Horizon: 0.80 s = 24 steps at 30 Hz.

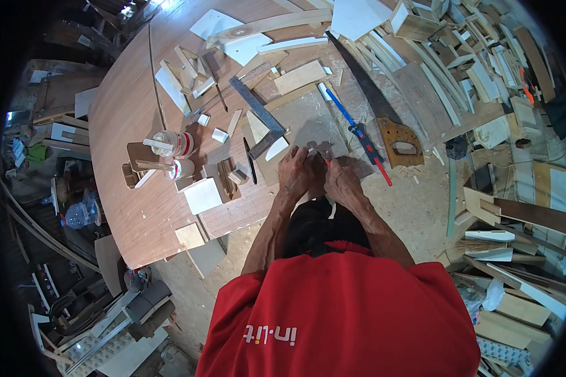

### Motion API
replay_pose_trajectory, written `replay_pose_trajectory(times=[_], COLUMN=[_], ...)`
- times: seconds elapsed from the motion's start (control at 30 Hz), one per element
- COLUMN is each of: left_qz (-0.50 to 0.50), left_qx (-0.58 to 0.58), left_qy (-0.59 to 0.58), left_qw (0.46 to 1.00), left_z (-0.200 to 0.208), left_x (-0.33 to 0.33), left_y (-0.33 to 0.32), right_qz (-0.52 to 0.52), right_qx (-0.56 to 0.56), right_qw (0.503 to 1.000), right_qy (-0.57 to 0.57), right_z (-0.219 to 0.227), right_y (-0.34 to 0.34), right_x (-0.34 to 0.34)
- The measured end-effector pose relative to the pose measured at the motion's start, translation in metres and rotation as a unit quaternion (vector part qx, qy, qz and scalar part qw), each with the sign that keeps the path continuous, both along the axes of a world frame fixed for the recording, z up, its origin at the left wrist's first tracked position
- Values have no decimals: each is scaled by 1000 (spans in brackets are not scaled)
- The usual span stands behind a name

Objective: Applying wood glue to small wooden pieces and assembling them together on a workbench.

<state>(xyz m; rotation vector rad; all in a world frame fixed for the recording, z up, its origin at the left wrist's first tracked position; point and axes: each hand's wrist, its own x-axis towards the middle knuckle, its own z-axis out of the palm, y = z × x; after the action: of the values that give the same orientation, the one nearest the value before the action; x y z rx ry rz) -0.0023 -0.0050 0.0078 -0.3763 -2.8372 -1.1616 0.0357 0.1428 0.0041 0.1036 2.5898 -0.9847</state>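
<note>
My left hand (pixel 295 174) and my right hand (pixel 345 183) are close together at the table's near edge, both with curled fingers. Between them, near the fingertips, is a small greyish piece, too small to name. A bit of red shows at my right fingertips, but its kind cannot be told. A metal try square (pixel 258 112) lies just beyond my left hand, over a pale pointed offcut (pixel 275 146). To the right of my hands lie a blue and red stick-like tool (pixel 357 130) and a handsaw (pixel 401 139) with a wooden handle.
Two tubs (pixel 181 168) with sticks in them stand on the brown tabletop (pixel 122 213) at left. Nearby are a white-faced block (pixel 203 196), a dark slim tool (pixel 249 161) and small wood offcuts. Stacked boards (pixel 424 94) crowd the right; scrap wood (pixel 509 301) covers the floor there.
</note>
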Motion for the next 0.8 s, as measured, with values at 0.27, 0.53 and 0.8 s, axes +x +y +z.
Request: replay_pose_trajectory(times=[0.27, 0.53, 0.8], left_qz=[11, 17, 8], left_qx=[19, 1, 15], left_qy=[-17, -35, -159], left_qw=[1000, 999, 987], left_z=[2, 2, 7], left_x=[-4, -14, -28], left_y=[-1, -6, -13], right_qz=[-8, -20, 45], right_qx=[3, -31, -17], right_qw=[1000, 999, 994], right_qy=[-15, 39, 98], right_z=[21, 10, -16], right_y=[-9, -4, -1], right_x=[-6, -7, -7])
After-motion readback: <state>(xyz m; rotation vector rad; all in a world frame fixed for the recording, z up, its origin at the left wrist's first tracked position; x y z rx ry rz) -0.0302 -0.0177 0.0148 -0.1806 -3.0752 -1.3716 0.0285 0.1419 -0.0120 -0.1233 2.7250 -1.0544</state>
